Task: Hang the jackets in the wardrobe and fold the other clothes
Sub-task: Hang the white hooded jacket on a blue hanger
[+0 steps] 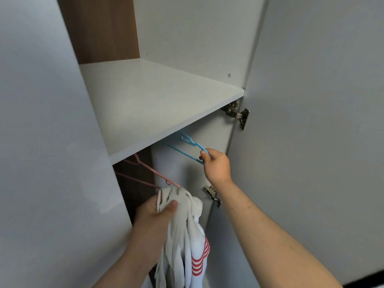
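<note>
The wardrobe stands open before me. Its white shelf carries nothing. In the space under the shelf hang a blue hanger and a pink hanger; their hooks are hidden behind the front edge of the shelf.

My right hand holds the near end of the blue hanger, the fingers curled round it. My left hand grips the bunched top of the white jacket with red stripes, the thumb pressed on the cloth. The jacket hangs down from my fist, in front of the lower space. The tip of the pink hanger touches the top of the jacket; I cannot tell if it goes inside.

The right door stands just beside my right arm, and a hinge sticks out under the corner of the shelf. The left door is near my left arm. Between the two hangers there is free room.
</note>
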Demonstrator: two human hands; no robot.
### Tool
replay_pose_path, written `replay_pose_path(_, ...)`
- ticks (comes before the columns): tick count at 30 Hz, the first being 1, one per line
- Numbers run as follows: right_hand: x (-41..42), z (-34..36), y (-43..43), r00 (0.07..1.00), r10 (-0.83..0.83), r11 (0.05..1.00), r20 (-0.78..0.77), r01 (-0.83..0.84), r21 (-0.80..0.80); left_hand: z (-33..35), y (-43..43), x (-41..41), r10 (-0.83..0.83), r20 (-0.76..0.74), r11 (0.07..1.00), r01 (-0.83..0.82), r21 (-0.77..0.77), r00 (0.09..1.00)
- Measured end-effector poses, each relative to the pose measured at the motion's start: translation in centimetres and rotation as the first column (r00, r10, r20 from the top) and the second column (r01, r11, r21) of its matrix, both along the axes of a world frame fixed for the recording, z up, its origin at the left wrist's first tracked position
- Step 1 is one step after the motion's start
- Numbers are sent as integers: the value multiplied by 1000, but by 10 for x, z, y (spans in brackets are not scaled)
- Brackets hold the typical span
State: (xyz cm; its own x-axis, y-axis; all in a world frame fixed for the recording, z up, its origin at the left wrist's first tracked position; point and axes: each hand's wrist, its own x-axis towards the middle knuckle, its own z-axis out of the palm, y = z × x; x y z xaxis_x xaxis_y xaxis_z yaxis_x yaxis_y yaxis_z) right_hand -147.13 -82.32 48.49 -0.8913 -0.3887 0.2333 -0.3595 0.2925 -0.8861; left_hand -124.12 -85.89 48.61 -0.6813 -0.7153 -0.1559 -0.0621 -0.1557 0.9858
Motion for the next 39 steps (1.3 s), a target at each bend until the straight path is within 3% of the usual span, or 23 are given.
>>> replay_pose_path(9,48,-1,64,984,-99,982,150,121,-146,-8,-2,-2,-36,25,999,35,4,999)
replay_pose_path(13,106,-7,106,990,-77,983,116,95,-160,-10,5,-2,-80,-17,997,80,-15,997)
replay_pose_path(20,180,-6,136,960,20,985,280,29,-170,1,24,14,-204,-39,979,203,-29,978)
replay_pose_path(23,205,-1,136,954,33,983,298,23,-181,8,34,27,-301,-134,950,309,43,944)
replay_pose_path(31,272,12,146,966,-180,979,188,194,-60,10,67,57,-384,-253,876,437,205,888)
replay_pose_path(39,344,0,170,916,-281,945,288,317,-86,-4,82,121,-509,-218,776,554,301,833)
